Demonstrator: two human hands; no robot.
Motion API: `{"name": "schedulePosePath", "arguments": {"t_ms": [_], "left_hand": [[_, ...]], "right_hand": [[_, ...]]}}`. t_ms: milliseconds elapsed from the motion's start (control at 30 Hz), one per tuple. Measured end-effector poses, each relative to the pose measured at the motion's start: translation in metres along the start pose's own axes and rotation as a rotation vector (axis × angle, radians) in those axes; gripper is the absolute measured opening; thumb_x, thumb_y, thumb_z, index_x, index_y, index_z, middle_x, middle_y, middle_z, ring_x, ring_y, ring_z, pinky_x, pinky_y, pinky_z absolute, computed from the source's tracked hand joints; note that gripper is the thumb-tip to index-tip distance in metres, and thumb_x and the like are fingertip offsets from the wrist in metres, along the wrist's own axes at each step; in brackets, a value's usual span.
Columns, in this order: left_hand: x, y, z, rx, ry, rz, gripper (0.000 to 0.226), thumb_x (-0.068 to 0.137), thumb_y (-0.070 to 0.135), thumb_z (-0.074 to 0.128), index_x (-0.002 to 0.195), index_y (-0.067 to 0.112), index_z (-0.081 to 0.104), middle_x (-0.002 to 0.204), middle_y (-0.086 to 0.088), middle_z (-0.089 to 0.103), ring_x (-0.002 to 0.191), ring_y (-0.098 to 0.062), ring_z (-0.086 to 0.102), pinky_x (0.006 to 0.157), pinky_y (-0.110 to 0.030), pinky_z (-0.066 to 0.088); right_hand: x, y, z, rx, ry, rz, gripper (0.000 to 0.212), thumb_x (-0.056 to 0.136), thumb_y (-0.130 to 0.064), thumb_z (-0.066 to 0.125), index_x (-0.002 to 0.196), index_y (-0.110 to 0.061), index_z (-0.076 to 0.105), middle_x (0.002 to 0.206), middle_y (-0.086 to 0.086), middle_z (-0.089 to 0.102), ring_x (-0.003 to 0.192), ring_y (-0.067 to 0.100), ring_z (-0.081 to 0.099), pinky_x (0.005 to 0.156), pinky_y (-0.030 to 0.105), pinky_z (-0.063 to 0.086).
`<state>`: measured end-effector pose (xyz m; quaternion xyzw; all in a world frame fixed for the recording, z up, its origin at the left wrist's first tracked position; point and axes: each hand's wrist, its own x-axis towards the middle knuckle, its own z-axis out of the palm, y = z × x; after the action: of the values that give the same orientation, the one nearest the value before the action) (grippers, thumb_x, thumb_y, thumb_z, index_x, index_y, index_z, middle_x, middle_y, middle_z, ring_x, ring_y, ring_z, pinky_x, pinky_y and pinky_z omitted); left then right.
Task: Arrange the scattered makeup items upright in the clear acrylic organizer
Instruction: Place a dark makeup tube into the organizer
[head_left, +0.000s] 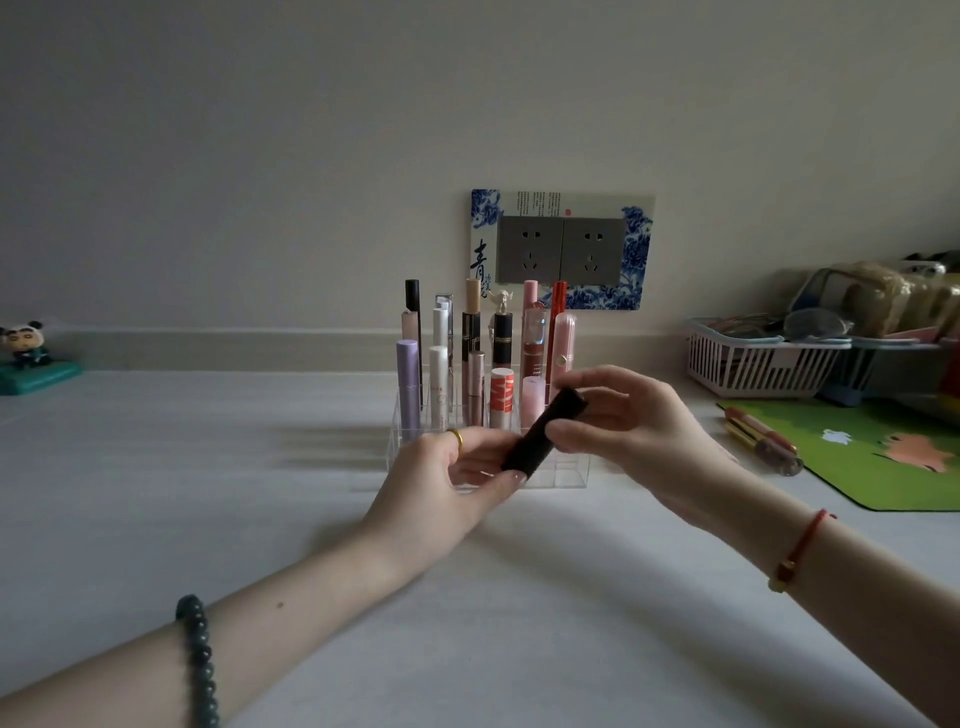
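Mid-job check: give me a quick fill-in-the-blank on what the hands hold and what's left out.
1. The left hand and right hand both grip one ____ tube.
2. The ____ hand wears a gold ring.
3. Loose lipsticks lie at the edge of the ____ mat.
Missing: black; left; green.

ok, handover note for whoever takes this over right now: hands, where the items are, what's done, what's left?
Hands: left hand pinches the lower end of the black tube, right hand grips its upper end. The tube is tilted and overlaps the front of the organizer in this view; it is not slotted.
Done: more than a dozen upright tubes fill the back and middle rows.
Left: seat the black tube in a front compartment, several of which look free. Then take the loose tubes lying by the green mat on the right.
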<state>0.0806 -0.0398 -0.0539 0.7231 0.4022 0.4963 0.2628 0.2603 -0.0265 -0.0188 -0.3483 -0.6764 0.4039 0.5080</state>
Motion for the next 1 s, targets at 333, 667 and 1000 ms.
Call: {"name": "schedulePosePath", "arguments": {"t_ms": [333, 667, 1000], "left_hand": [[0.027, 0.016, 0.021, 0.016, 0.003, 0.074, 0.039, 0.082, 0.009, 0.061, 0.12, 0.019, 0.056, 0.117, 0.011, 0.061, 0.104, -0.003, 0.059, 0.092, -0.01, 0.044], [0.04, 0.012, 0.042, -0.034, 0.014, 0.038, 0.056, 0.083, 0.002, 0.057, 0.135, 0.013, 0.038, 0.132, 0.0, 0.051, 0.116, 0.002, 0.044, 0.095, -0.004, 0.034], [0.038, 0.006, 0.047, -0.012, -0.004, 0.025, 0.059, 0.083, 0.003, 0.058, 0.136, 0.014, 0.035, 0.136, -0.003, 0.048, 0.125, -0.006, 0.043, 0.103, -0.015, 0.032]], "right_hand": [[0.012, -0.011, -0.004, -0.115, 0.281, -0.168, 0.034, 0.071, 0.003, 0.067, 0.101, -0.013, 0.06, 0.09, 0.002, 0.067, 0.081, 0.011, 0.068, 0.066, 0.023, 0.057], [0.035, 0.006, -0.007, -0.424, 0.356, -0.237, 0.037, 0.071, 0.0, 0.069, 0.103, -0.018, 0.061, 0.088, -0.002, 0.067, 0.081, 0.009, 0.065, 0.077, 0.029, 0.056], [0.036, 0.017, -0.008, -0.45, 0.377, -0.229, 0.033, 0.071, -0.002, 0.069, 0.098, -0.018, 0.059, 0.082, -0.01, 0.063, 0.079, 0.004, 0.064, 0.073, 0.019, 0.053]]}}
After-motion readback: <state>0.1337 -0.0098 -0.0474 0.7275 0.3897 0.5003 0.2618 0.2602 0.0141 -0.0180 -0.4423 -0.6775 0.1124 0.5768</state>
